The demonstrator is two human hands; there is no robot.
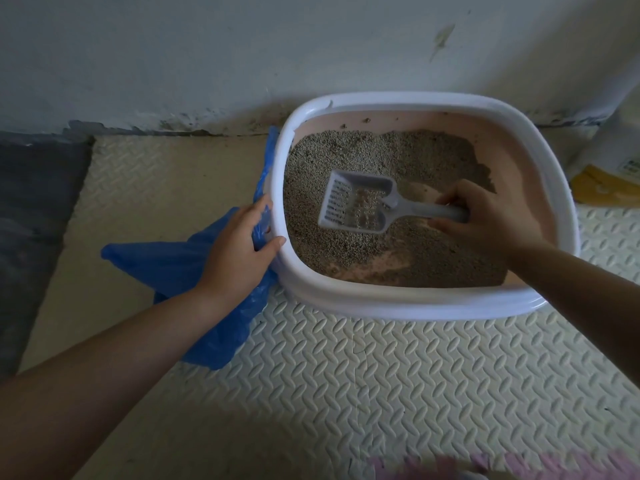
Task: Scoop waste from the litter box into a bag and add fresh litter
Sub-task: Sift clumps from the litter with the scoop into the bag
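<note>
Pale, scuffed wall across the top of the frame; below it, cream foam floor mat with a raised chevron pattern, filling the lower half. Right of centre, on the mat and close to the wall: litter box, oval, with a white rim and pinkish inner walls. Inside, grey granular litter lying thickest toward the left and far side, with bare pink bottom showing near the lower edge and at the right. Resting on the litter at mid-box: pale slotted scoop, blade toward the left, handle toward the right. Also inside the box, right hand, fingers curled tight round the scoop handle, forearm crossing the rim from the lower right. At the box's left side, left hand, fingers bent into the crumpled plastic of a blue bag, thumb resting on the white rim. Bag spread on the mat left of the box, touching its outer wall, running from beside the far-left rim down toward the lower centre-left. Mouth of the bag hidden by the hand. Far left: dark grey mat. Far right edge, beside the box: white and yellow package, print too small to read. Bottom edge, right of centre: blurred pink shape, not identifiable.
</note>
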